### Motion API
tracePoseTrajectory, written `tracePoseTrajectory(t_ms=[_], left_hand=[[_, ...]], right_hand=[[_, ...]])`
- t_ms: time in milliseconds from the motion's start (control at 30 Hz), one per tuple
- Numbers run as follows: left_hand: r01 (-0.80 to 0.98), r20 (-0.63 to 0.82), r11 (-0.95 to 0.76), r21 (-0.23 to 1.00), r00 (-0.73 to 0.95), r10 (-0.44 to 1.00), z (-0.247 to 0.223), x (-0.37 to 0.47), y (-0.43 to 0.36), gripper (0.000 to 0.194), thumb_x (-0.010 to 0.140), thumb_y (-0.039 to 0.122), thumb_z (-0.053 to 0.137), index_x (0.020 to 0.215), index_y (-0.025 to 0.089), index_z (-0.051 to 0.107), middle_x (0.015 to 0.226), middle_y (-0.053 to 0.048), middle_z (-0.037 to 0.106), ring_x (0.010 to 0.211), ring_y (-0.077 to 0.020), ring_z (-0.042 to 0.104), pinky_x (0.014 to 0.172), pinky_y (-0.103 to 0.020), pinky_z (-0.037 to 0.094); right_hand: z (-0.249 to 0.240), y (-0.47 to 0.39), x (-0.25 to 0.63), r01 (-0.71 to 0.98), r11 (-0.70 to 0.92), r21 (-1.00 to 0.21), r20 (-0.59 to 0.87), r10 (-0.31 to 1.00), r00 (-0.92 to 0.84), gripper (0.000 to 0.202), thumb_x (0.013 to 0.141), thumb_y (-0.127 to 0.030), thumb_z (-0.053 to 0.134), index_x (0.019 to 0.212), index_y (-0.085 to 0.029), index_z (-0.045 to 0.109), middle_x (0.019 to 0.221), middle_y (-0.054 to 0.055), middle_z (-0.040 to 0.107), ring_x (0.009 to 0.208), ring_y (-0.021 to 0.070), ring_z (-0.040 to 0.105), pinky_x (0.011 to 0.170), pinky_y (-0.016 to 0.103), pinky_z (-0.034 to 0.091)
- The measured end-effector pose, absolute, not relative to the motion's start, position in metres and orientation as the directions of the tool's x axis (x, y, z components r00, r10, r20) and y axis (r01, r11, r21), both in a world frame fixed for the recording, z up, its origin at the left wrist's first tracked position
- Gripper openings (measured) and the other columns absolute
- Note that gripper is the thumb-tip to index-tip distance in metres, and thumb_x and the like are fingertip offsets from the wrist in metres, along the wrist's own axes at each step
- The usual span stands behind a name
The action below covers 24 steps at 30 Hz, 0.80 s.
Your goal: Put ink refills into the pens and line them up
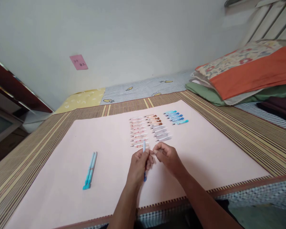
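Note:
My left hand is closed around a blue pen, held upright, its pale end above the fingers and its dark blue end below. Just to the right, my right hand pinches thumb and forefinger together near my left fingertips; whatever it pinches is too small to make out. Beyond the hands lie pens in rows: pale pink ones, brown-ended ones, grey ones and blue ones. Two light blue pens lie side by side to the left.
A large pale pink sheet covers much of the striped mat. Folded fabrics with an orange and floral cover are piled at the back right. Behind stands a white wall bearing a pink note.

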<state>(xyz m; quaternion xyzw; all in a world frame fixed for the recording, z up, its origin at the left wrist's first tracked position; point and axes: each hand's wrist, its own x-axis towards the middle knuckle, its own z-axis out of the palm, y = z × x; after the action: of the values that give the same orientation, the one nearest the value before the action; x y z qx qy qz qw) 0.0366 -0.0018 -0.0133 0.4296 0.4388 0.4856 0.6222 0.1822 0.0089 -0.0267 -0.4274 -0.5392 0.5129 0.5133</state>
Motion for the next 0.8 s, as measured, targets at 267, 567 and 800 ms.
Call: tracePoseTrajectory(t_ms=[267,567,800], left_hand=[[-0.020,-0.091,0.106,0.994,0.374,0.923,0.009,0.034,-0.014,0.050,0.098,0.055,0.041,0.097,0.013,0.067,0.064,0.001,0.057,0.049,-0.0088,0.042,0.050,-0.023,0.029],[0.034,-0.141,0.142,0.989,0.454,0.880,0.007,0.038,-0.016,0.049,0.098,0.058,0.041,0.092,0.014,0.062,0.059,0.002,0.054,0.045,-0.0080,0.037,0.047,-0.023,0.025],[0.043,-0.138,0.134,0.990,0.473,0.870,0.006,0.039,-0.016,0.050,0.098,0.058,0.041,0.092,0.013,0.063,0.058,0.002,0.054,0.043,-0.0079,0.037,0.046,-0.024,0.025]], right_hand=[[-0.026,0.017,0.193,-0.597,-0.146,-0.789,-0.002,0.972,-0.235,0.023,0.085,-0.031,0.069,0.073,-0.019,0.054,0.058,-0.006,0.041,0.054,0.0089,0.031,0.055,0.024,0.031],[-0.025,0.015,0.193,-0.649,-0.231,-0.725,-0.002,0.943,-0.333,0.020,0.086,-0.029,0.067,0.073,-0.017,0.058,0.055,-0.008,0.032,0.049,0.0070,0.025,0.048,0.022,0.022],[-0.025,0.016,0.194,-0.632,-0.229,-0.741,0.018,0.933,-0.359,0.021,0.083,-0.032,0.070,0.074,-0.016,0.059,0.052,-0.008,0.033,0.046,0.0061,0.027,0.046,0.021,0.022]])
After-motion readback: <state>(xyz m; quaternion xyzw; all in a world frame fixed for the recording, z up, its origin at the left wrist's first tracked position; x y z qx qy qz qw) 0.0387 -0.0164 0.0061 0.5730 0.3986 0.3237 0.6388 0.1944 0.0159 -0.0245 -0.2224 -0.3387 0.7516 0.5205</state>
